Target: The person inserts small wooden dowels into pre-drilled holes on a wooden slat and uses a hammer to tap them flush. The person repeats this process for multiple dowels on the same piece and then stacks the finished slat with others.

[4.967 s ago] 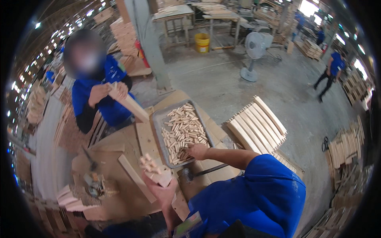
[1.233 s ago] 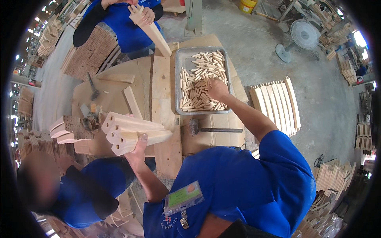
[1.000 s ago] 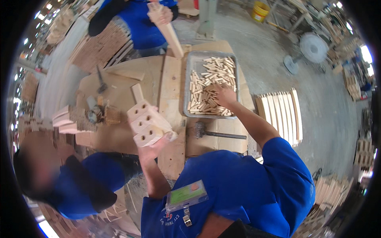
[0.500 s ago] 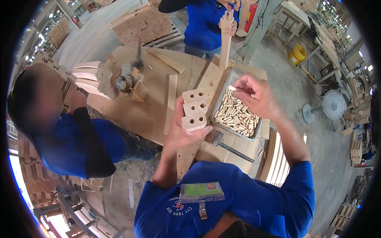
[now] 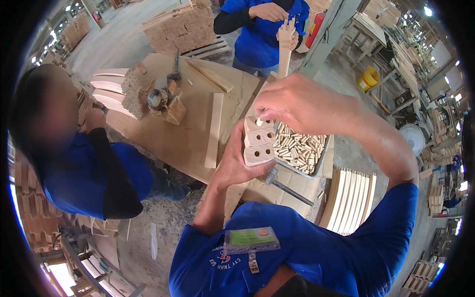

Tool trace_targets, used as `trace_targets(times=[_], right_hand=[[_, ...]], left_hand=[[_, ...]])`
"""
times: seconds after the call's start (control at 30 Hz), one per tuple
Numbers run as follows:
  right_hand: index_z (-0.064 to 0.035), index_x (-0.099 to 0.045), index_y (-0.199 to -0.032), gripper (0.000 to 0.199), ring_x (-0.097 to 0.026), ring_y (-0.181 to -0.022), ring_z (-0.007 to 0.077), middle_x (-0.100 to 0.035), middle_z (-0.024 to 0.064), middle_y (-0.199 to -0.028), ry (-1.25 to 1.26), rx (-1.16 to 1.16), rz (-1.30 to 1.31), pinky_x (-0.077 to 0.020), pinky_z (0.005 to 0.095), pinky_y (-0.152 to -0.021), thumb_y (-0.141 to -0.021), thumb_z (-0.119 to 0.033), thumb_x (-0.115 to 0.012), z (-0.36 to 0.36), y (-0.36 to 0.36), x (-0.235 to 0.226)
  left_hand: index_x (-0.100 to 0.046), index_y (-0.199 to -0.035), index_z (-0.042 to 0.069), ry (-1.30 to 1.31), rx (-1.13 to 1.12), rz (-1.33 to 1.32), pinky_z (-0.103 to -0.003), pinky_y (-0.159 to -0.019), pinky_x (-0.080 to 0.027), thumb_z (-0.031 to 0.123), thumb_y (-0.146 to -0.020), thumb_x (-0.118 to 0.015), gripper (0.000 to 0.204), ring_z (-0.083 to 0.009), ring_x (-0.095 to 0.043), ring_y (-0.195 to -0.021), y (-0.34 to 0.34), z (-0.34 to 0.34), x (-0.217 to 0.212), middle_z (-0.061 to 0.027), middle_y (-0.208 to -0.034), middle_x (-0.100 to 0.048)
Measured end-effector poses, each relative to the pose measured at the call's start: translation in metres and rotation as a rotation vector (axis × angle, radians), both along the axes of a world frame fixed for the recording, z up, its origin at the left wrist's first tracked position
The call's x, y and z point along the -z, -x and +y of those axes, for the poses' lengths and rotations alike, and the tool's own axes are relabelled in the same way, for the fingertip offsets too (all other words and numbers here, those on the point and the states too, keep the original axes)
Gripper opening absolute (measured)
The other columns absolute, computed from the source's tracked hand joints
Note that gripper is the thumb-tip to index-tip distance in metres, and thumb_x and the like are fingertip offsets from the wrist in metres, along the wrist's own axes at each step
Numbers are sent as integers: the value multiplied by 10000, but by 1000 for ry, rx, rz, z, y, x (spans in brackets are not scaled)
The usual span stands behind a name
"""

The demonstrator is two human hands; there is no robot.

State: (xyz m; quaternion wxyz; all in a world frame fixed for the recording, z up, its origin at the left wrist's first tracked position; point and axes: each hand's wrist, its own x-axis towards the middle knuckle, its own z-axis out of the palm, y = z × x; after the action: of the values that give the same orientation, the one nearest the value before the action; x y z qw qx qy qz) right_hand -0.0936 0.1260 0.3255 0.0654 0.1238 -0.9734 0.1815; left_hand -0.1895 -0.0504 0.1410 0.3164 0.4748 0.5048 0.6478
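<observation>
Our right hand (image 5: 297, 101) pinches a small dowel (image 5: 259, 120) right at the top hole of the stacked wooden blocks (image 5: 259, 141), which our left hand (image 5: 236, 166) clamps upright, end faces toward us; the dowel tray (image 5: 316, 167) lies just beyond the blocks.
</observation>
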Motion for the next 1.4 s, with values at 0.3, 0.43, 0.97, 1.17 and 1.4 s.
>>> trace_targets(times=[0.3,0.43,0.97,1.17,1.4], right_hand=[[28,-657,-821,96,-731,-815,369,-684,189,-752,-254,-9,16,-571,460,-703,-880,-44,-680,-4,0,2],[-16,-601,-914,196,-704,-818,342,-653,137,-833,-309,64,-92,-569,446,-701,-993,-187,-655,-6,-7,9],[-52,-731,-1074,253,-701,-1065,418,-703,226,-1197,-88,1044,-432,-575,516,-908,-981,-261,-624,162,-120,313],[-184,-714,-1190,235,-667,-1111,386,-627,152,-1225,-97,1181,-326,-573,492,-907,-999,-267,-605,145,-162,370],[-42,-703,-1075,182,-691,-652,298,-684,157,-717,294,938,78,-538,410,-627,-962,-180,-741,126,-115,262]], left_hand=[[-381,-1460,36,-7,17,-34,-388,-1045,-499,129,-704,-931,939,-206,-601,-1218,-5,4,1,-111,-1306,-577],[-390,-1433,34,-24,-3,-18,-377,-1000,-527,128,-688,-943,933,-197,-617,-1176,-10,9,4,-110,-1277,-583],[-349,-1481,57,18,-24,21,-364,-958,-532,73,-681,-944,997,-180,-576,-1134,-1,0,8,-95,-1298,-549],[-338,-1496,60,-12,-13,-28,-376,-991,-530,62,-683,-943,1014,-197,-567,-1211,-3,6,8,-104,-1406,-531],[-325,-1510,38,45,-9,-67,-387,-1039,-514,80,-706,-930,1007,-190,-589,-1220,-9,9,3,-105,-1323,-571]])
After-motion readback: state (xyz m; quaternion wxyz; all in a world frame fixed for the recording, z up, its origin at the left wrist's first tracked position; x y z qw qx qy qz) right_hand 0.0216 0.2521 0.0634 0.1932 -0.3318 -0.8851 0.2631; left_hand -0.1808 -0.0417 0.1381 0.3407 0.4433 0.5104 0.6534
